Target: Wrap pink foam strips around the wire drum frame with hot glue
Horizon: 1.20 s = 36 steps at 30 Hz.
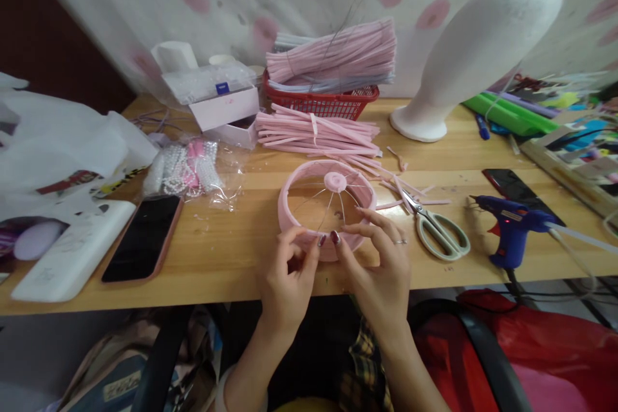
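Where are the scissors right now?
In the head view, the scissors lie on the table right of the pink ring, between the right hand and the blue glue gun.

We have the ring frame (335, 181) near the middle of the table (226, 270), our left hand (284, 270) and right hand (379, 261) at its near rim. Behind it lies a bundle of stems (318, 132), then a basket (318, 104) with more stems on top. A phone (145, 238) lies to our left, a bead packet (188, 167) behind it; scissors (456, 248), then a glue gun (512, 232), lie to our right.
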Tool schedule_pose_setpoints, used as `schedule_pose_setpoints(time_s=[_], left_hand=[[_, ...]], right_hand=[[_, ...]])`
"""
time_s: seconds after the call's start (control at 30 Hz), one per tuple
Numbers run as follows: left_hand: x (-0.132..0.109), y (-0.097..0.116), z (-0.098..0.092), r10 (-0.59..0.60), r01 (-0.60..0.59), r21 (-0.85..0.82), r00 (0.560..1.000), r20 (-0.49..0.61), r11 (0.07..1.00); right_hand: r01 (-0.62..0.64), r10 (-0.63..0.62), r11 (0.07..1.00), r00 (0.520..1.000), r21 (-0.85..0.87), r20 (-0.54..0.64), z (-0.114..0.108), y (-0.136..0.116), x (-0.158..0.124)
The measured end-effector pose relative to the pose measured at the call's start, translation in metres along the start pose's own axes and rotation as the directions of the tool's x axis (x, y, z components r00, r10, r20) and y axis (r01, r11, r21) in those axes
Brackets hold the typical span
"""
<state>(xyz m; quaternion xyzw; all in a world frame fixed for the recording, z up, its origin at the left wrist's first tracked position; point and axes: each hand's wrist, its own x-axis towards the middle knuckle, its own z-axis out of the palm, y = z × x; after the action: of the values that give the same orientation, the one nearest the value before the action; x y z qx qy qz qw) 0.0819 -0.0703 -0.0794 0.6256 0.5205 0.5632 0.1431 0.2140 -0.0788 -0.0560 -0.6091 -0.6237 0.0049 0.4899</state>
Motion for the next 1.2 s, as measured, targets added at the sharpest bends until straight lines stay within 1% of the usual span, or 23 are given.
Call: schedule_pose_setpoints(time_s=[0.1,0.2,0.37,0.53,0.63,0.77,0.83,1.0,1.2], left_hand=[[-0.0001,0.0003,0.0004,-0.015,0.015,-0.019,1.0,0.001,1.0],[0.0003,0.0018,0.0006,-0.023,0.023,-0.018,1.0,-0.002,1.0],[0.001,0.004,0.0014,-0.039,0.039,-0.008,0.999,-0.004,0.999],[0.0001,0.0038,0.0024,-0.069,0.069,-0.025,0.998,0.005,0.997],[-0.0006,0.0034,0.0021,-0.076,0.076,-0.021,0.997,0.008,0.997],[-0.0011,0.0038,0.0023,-0.086,0.086,-0.042,0.996,0.008,0.995],[-0.0011,0.0045,0.0031,-0.102,0.103,-0.059,0.995,0.015,0.993],[-0.0011,0.0071,0.0052,-0.151,0.152,-0.08,0.988,0.019,0.985],[-0.0036,0.0067,0.009,-0.214,0.219,-0.122,0.975,0.054,0.968]], right_hand=[[0.01,-0.01,1.0,1.0,0.012,0.026,-0.0022,-0.0002,-0.0007],[-0.007,0.006,1.0,0.999,0.025,0.049,-0.0034,-0.001,-0.0014],[0.017,-0.017,1.0,1.0,0.001,-0.006,0.0004,-0.0007,-0.0009],[-0.004,0.004,1.0,1.0,0.008,-0.012,0.0028,-0.0001,-0.002],[-0.034,0.034,0.999,0.999,0.028,0.004,0.0004,0.0,-0.0028],[-0.046,0.043,0.997,0.998,0.06,0.047,-0.0038,-0.001,-0.0031],[-0.05,0.046,0.997,0.997,0.065,0.063,-0.0047,-0.0022,-0.0033],[-0.049,0.046,0.997,0.998,0.063,0.048,-0.004,-0.0029,-0.0045],[-0.033,0.03,0.997,0.998,0.065,0.049,-0.0041,-0.0008,-0.0059]])
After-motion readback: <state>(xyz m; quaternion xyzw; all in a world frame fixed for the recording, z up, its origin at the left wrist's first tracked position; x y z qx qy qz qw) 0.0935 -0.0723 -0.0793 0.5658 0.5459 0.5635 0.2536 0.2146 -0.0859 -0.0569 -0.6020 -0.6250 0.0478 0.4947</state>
